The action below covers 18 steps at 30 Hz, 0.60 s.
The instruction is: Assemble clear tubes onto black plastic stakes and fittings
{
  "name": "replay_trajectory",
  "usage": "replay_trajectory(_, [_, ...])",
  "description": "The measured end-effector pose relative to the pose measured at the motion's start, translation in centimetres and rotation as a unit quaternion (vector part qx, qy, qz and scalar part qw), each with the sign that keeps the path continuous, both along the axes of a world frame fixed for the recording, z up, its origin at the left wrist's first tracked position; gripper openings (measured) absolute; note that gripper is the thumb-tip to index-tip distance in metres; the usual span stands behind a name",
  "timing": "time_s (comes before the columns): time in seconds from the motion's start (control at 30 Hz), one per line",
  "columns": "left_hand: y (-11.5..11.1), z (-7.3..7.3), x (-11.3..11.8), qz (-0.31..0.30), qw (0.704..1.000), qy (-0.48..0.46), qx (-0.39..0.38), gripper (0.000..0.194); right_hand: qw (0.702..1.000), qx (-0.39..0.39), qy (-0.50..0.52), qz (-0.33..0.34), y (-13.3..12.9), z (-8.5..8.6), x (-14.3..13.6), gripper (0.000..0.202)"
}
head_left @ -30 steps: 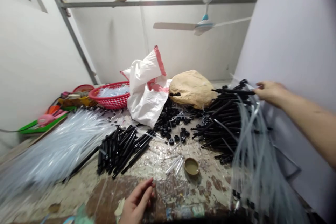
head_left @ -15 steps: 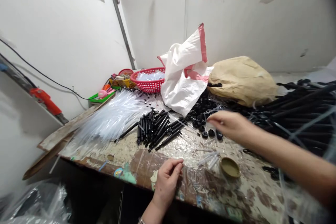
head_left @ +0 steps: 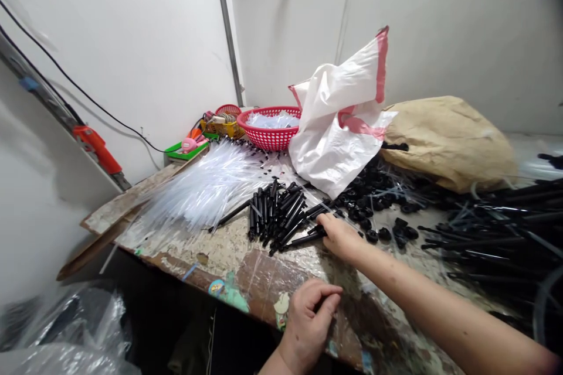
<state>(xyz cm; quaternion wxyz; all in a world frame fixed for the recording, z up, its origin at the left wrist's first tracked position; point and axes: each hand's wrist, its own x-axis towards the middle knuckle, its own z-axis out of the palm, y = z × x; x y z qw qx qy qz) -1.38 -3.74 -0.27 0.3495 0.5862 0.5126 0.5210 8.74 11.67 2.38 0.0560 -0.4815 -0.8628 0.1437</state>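
Black plastic tubes point(head_left: 281, 214) lie heaped in the middle of the worktable. My right hand point(head_left: 338, 237) reaches over to the right end of this heap, fingers curled down around the end of a black tube point(head_left: 305, 239); the fingertips are partly hidden. Near the table's front edge, my left hand point(head_left: 311, 316) is closed, with thumb and forefinger together; anything inside it is hidden. Loose black caps point(head_left: 372, 236) are scattered just beyond my right hand. Left of the tubes spreads a large bundle of thin clear plastic strips point(head_left: 200, 187).
A white sack with red edging point(head_left: 338, 135) stands behind the heap, beside a red basket point(head_left: 268, 139). A tan sack point(head_left: 448, 143) and long black rods point(head_left: 505, 234) occupy the right. A green tray point(head_left: 187, 154) sits at back left; an orange tool point(head_left: 97, 149) hangs along the wall.
My right hand has moved left from the black caps to the tube heap. My left hand stays closed near the front edge. The view has shifted, and my right arm now covers the small round tin.
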Motion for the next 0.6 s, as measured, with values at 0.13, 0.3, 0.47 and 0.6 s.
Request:
replay_trajectory(0.13, [0.1,0.2,-0.1,-0.015,1.000,-0.010,0.003,0.017,1.000,-0.019,0.012,-0.011,1.6,-0.6,2.1,0.039])
replay_trajectory(0.3, [0.2,-0.1,-0.1,-0.017,1.000,-0.014,-0.004,0.016,0.995,-0.009,0.032,-0.099,4.0,-0.7,2.5,0.028])
replay_trajectory(0.47, [0.3,-0.4,-0.2,-0.013,1.000,-0.003,0.011,0.018,0.990,-0.016,0.055,-0.132,5.1,-0.4,0.6,0.016])
replay_trajectory(0.6, [0.4,-0.4,-0.3,-0.009,1.000,-0.010,0.012,0.019,0.985,-0.042,0.102,-0.132,5.2,1.9,0.9,0.015])
